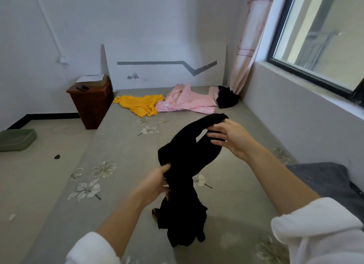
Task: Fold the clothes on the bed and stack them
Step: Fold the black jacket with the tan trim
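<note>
You are early in the job: no folded stack shows anywhere on the grey flower-printed bed (122, 145), and the long black garment of soft cloth (185, 171) is the only piece in your grasp. It hangs bunched and twisted over the middle of the bed, nearer the near edge than the head edge, not yet spread flat, so its fold has not begun. Your left hand (157, 183) grips it about mid-length, fingers (164, 168) curled into the cloth. Your right hand (230, 139) carries the upper end, its fingers (215, 134) straight and spread with the cloth draped past them. The garment's long axis runs on a slant: the high end points toward the head edge and the window side, and the low end drops toward the near edge, where its crumpled tail seems to touch the sheet. Which end is collar and which is hem you cannot tell. Three pieces are left, all loose along the head edge: a crumpled yellow cloth top (139, 105), a rumpled pink printed garment (185, 102) just beside it, and a dark heap of cloth (226, 99) in the window-side corner. A dark grey fabric mass (323, 177) lies at the window-side edge near you; whether it is a folded piece or bedding is unclear.
</note>
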{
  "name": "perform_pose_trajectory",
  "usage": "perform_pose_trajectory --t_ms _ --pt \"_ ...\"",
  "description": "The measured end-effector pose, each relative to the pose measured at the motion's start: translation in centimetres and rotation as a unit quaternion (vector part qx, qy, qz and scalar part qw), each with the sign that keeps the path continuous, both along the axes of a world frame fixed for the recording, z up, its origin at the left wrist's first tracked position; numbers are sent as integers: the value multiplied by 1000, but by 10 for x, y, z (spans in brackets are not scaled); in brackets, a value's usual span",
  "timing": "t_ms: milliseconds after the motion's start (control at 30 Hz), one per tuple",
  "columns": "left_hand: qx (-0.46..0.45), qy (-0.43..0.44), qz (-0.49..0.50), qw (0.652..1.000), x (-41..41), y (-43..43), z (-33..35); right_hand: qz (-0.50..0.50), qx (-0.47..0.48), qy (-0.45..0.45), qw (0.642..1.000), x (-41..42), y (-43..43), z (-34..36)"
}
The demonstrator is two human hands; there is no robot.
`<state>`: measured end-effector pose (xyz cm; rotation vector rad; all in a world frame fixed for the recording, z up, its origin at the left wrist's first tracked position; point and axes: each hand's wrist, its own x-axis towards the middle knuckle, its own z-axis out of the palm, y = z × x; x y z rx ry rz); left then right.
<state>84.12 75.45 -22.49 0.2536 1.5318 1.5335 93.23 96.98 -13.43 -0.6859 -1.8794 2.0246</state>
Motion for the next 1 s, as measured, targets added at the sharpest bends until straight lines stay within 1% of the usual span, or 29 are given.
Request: perform_pose_trajectory --t_ms 67,200,300,400,467,533,567,633,700,767,800,900,1000 --pt "41 -29 11 999 -4 0 11 -3 6 -39 999 1 3 -13" --pt "107 -40 38 993 -11 -1 26 25 17 -104 994 2 1 -41" --pt "149 -37 21 988 -16 -3 35 61 9 -143 988 2 -2 -64" --pt "173 -23 -2 985 -16 -2 43 129 21 -187 974 4 -12 -85" --pt "160 -16 -8 987 -15 0 47 178 70 -209 959 5 -22 -96" --pt "150 -14 -9 989 -15 1 47 196 91 -206 954 6 -31 -106" --pt "147 -18 -5 989 -15 1 48 195 72 -194 959 6 -34 -109" --pt "141 -31 -2 989 -16 -1 49 182 19 -153 971 5 -37 -114" --pt "135 -44 -5 990 -17 -4 50 153 -57 -112 980 0 -31 -121" --pt "128 -49 -7 991 -20 -7 50 148 -115 -97 977 -5 -27 -119" --pt "125 -51 -12 991 -21 -9 49 167 -111 -105 974 -7 -26 -118" --pt "121 -49 -19 991 -23 -12 49 253 -31 -138 957 -6 -34 -113" --pt "117 -42 -7 992 -25 -17 50 255 -34 -127 958 -4 -40 -116"
